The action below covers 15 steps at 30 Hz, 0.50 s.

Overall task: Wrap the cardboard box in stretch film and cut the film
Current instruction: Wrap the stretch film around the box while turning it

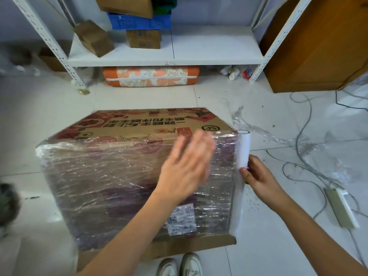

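Note:
A large printed cardboard box (pixel 127 128) stands on the tiled floor, its near side covered in layers of clear stretch film (pixel 99 176). A white shipping label (pixel 182 220) shows under the film low on that side. My left hand (pixel 187 164) is blurred, fingers straight, flat over the film near the box's upper right. My right hand (pixel 258 176) grips the stretch film roll (pixel 244 150), which stands upright against the box's right corner, film running from it onto the box.
A white metal shelf (pixel 169 56) with small boxes and a blue crate (pixel 139 21) stands behind. An orange cushion (pixel 149 76) lies under it. Crumpled film scraps (pixel 258 130), cables and a power strip (pixel 340 208) lie on the right. My shoes (pixel 179 265) touch the box's base.

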### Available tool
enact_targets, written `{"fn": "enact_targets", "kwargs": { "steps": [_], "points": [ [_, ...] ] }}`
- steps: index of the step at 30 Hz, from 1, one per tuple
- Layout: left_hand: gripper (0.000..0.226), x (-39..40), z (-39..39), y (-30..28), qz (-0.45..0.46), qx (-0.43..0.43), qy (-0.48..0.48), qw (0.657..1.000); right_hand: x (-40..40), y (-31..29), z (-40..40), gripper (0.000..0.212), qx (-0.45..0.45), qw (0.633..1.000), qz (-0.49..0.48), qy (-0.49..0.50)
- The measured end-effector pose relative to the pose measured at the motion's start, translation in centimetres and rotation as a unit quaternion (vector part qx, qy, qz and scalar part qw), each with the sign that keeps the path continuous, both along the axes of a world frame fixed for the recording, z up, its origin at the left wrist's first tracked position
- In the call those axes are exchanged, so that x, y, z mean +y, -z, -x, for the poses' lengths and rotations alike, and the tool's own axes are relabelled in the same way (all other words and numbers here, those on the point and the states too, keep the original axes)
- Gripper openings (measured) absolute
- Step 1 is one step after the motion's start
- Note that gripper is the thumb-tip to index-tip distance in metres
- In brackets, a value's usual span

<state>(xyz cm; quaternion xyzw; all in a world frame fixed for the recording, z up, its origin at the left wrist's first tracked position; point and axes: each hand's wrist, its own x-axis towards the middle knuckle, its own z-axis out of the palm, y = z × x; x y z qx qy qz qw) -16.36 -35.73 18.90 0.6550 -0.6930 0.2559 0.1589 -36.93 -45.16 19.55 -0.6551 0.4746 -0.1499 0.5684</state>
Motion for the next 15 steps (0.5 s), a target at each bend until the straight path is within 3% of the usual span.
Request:
{"fn": "enact_targets", "kwargs": {
  "steps": [2, 5, 11, 15],
  "points": [
    [0.069, 0.6, 2.3, 1.8, -0.067, -0.09, 0.129, 0.985, 0.1, 0.3, 0.1, 0.023, -0.008, 1.0, 0.008, -0.005],
    [0.066, 0.4, 3.6, 3.7, -0.133, -0.153, 0.179, 0.963, 0.1, 0.8, 0.2, 0.021, -0.01, 1.0, 0.01, -0.007],
    [0.065, 0.2, 3.6, 4.2, -0.123, -0.13, 0.177, 0.968, -0.6, 1.7, -0.7, 0.025, 0.022, 0.999, 0.03, 0.009],
    [0.069, 3.2, 5.3, 6.8, -0.161, -0.143, 0.248, 0.944, -0.8, 1.7, -1.0, 0.023, 0.037, 0.999, 0.027, 0.023]
  ]
}}
